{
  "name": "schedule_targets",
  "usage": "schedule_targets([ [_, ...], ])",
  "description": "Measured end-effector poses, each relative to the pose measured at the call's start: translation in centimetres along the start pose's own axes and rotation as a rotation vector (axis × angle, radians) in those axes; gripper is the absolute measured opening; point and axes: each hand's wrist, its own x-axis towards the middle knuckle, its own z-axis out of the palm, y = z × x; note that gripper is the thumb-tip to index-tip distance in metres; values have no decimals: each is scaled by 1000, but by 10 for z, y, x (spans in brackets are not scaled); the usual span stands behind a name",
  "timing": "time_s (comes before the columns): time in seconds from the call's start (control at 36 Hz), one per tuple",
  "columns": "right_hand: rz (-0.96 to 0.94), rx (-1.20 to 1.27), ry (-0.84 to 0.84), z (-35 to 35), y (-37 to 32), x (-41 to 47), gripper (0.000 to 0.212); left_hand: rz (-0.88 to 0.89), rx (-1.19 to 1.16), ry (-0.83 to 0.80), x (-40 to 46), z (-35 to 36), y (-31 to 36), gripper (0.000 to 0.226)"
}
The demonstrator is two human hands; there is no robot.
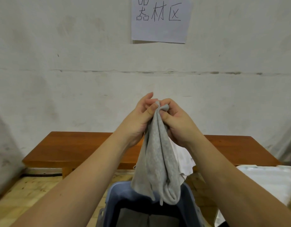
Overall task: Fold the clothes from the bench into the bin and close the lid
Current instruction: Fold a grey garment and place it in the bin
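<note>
Left hand [139,115] and right hand [175,118] are raised together in front of the wall, knuckles nearly touching, both pinching the top edge of a grey cloth [157,161] — thumbs and curled fingers clamped on the bunched fabric at the same spot. Forearms bare, coming up from the lower corners of the view.

The grey cloth hangs straight down from the grip in loose vertical folds; its lower end dangles just over the far rim of the blue bin [115,195], which sits on the floor directly below the hands. Bin is open — dark interior visible, with something grey lying inside, can't tell what.

Behind the cloth, a white garment [185,159] lies on the brown wooden bench [72,148], partly draped over its front edge; most of it is hidden by the grey cloth and right wrist. Bench stands against the white wall.

White lid [264,181] lies flat to the right of the bin, apart from it.

Paper sign [159,20] with handwritten characters is stuck to the wall above. Floor is light wood planking.
</note>
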Motion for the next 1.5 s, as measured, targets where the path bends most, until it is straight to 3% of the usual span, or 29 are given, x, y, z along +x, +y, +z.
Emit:
schedule_targets([
  [0.08, 14, -85, -21, 0, -3, 0, 15, -81, 34, -14, -2, -6, -3, 105],
  [0.22, -13, -265, 7, -5, -4, 3, 16, -125, 337, 64, -8, -12, -4, 95],
  [0.36, -15, -416, 47, -9, -1, 5, 27, -157, 567, 147, -23, -30, -1, 40],
  [0.47, -4, -418, 89, -12, 1, 8, 22, -239, 461, 44, -45, -48, 3, 73],
  [0.56, 6, -421, 118, -14, 1, 10, 18, -244, 807, -154, -60, -62, 4, 88],
  [0.64, 8, -440, 143, -18, 5, 14, 19, -359, 1039, -195, -65, -68, -12, 43],
  [0.72, 9, -484, 141, -26, 7, 14, 20, -350, 1185, 7, -60, -78, -24, 10],
  [0.86, 153, -733, 48, -47, 4, 11, 45, -269, 1080, 232, -49, -96, -19, 6],
  [0.97, 330, -931, -56, -61, 4, 6, 13, -205, 788, 342, -40, -102, -19, 7],
  [1.06, 383, -922, -69, -69, 11, 6, 13, -187, 576, 395, -26, -114, -25, 6],
  [1.33, 447, -612, -133, -60, 31, 6, 14, -298, 337, 152, -10, -141, -22, 14],
  [1.5, 361, -499, -60, -60, 29, 17, 7, -304, 197, 157, -1, -155, -9, 12],
])
